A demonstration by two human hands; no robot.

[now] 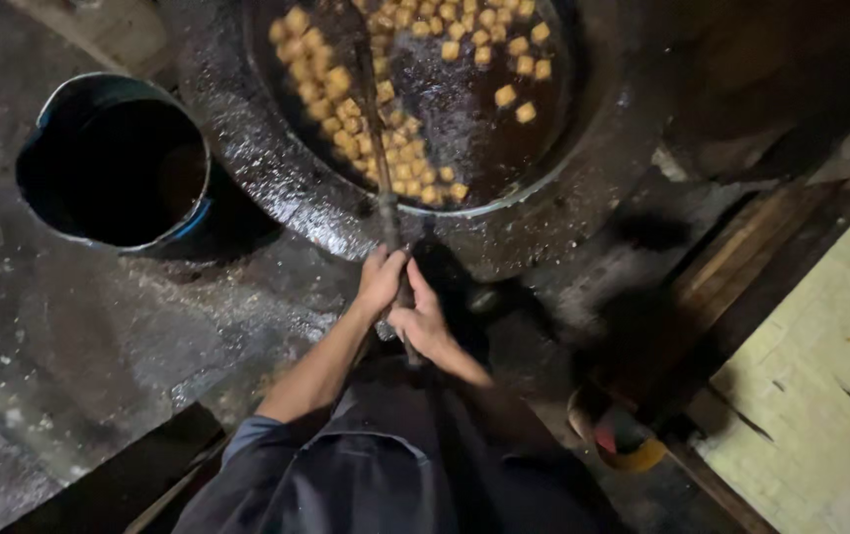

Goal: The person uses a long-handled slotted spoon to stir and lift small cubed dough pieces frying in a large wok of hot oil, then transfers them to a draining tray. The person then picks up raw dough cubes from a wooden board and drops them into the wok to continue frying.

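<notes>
Long, dark metal stirring rod [382, 168] slants from the person's chest up into a wide, blackened round frying pan [583, 148], its far end among golden-brown fried cubes [351, 119] floating in dark oil. Both hands wrap its near end: left hand [380, 282] above, right hand [423, 321] just below, each grip pressed tight around the rod. Greasy, soot-dark masonry surrounds the pan in a dim room. A dark round bucket with a blue rim [114, 163] stands left; pale wooden boards [820, 386] lie right.
</notes>
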